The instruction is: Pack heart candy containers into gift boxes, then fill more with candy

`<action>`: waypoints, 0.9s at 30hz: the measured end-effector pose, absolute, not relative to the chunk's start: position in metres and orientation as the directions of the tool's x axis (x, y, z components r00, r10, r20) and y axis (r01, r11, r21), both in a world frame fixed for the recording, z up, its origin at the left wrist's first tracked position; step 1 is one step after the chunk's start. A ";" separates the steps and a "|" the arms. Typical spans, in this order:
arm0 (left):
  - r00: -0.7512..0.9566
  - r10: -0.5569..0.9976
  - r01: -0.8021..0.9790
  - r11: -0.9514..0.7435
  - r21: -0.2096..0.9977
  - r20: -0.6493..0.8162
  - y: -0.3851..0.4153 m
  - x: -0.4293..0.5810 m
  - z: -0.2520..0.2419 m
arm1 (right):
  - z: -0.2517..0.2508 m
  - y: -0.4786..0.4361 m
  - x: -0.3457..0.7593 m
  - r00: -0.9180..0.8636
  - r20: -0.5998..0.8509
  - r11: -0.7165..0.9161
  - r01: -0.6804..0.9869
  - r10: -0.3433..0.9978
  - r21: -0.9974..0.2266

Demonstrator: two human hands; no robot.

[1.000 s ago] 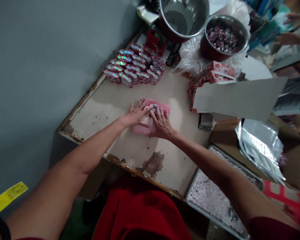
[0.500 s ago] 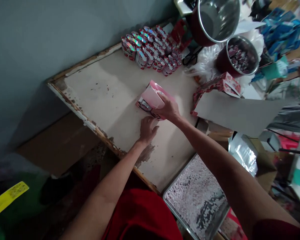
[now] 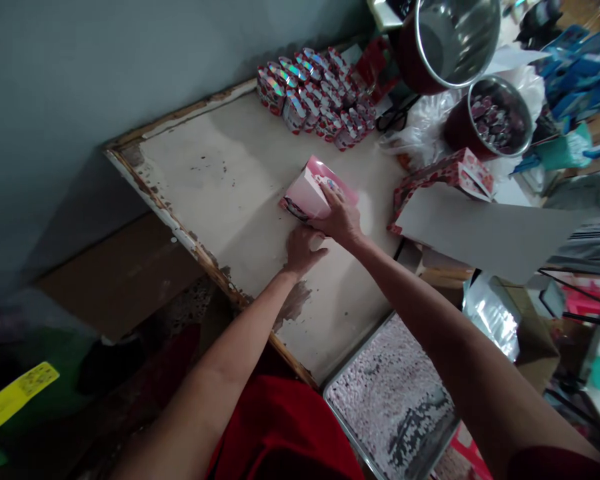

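Plainly, the pink carton (image 3: 306, 195) is made of smooth, thin card, folded into a boxy shape with crisp creases and a printed picture on one face. It rests on the pale tabletop (image 3: 200, 213), whose coating is chipped along the wooden edge. The right hand (image 3: 344, 221) has its grip closed on the carton; the left hand (image 3: 303, 250) curls at its lower edge, thumb apart, and I cannot tell whether its grip holds anything. Shiny-topped packs (image 3: 296, 110) stand in rows beyond, and a metal tray (image 3: 436, 439) of small pale bits lies nearby. A second ago both hands spread over the carton, which looked flatter; now its sides stand out.
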State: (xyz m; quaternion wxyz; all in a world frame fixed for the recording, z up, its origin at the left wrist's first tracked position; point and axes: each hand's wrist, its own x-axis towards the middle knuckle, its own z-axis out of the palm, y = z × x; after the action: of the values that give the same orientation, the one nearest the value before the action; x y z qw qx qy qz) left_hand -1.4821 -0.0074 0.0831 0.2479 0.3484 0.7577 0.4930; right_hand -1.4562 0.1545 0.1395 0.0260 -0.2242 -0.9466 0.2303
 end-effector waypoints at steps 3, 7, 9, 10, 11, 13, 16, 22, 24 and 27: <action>-0.693 0.720 0.174 0.143 0.974 0.018 -0.019 -1.495 0.079 | 0.134 0.147 -1.455 -0.887 -0.028 0.795 0.427 0.461 -0.431; -0.903 0.414 0.209 0.189 0.960 0.115 -0.031 -1.545 0.078 | 0.130 0.140 -1.455 -0.869 -0.012 0.804 0.463 0.495 -0.372; -0.830 0.510 0.383 0.225 0.896 0.226 -0.027 -1.581 0.080 | 0.130 0.138 -1.454 -0.870 0.002 0.820 0.464 0.492 -0.335; -0.748 0.607 0.479 0.214 0.851 0.268 -0.023 -1.597 0.081 | 0.131 0.138 -1.454 -0.872 0.012 0.827 0.461 0.490 -0.322; -0.657 0.694 0.562 0.190 0.805 0.295 -0.018 -1.612 0.081 | 0.131 0.138 -1.453 -0.873 0.022 0.832 0.456 0.487 -0.315; -0.528 0.786 0.668 0.151 0.729 0.321 -0.011 -1.633 0.081 | 0.132 0.139 -1.450 -0.879 0.032 0.840 0.444 0.476 -0.312; -0.465 0.806 0.746 0.133 0.653 0.366 -0.009 -1.644 0.078 | 0.132 0.141 -1.447 -0.890 0.025 0.853 0.429 0.456 -0.297; -0.475 0.812 0.725 0.144 0.673 0.339 -0.009 -1.639 0.078 | 0.134 0.135 -1.449 -0.888 -0.005 0.862 0.447 0.459 -0.239; -0.515 0.796 0.675 0.149 0.722 0.317 -0.005 -1.637 0.083 | 0.134 0.134 -1.450 -0.883 -0.020 0.860 0.462 0.470 -0.218; -0.498 0.790 0.644 0.060 0.763 0.358 -0.002 -1.637 0.090 | 0.133 0.134 -1.448 -0.878 -0.046 0.859 0.475 0.476 -0.190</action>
State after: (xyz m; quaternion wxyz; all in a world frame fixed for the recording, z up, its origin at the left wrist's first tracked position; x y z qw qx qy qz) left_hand -1.6368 -0.0022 0.0899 0.0771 0.4950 0.7239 0.4744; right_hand -1.4484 0.1337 0.1332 0.0012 -0.2466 -0.9641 0.0981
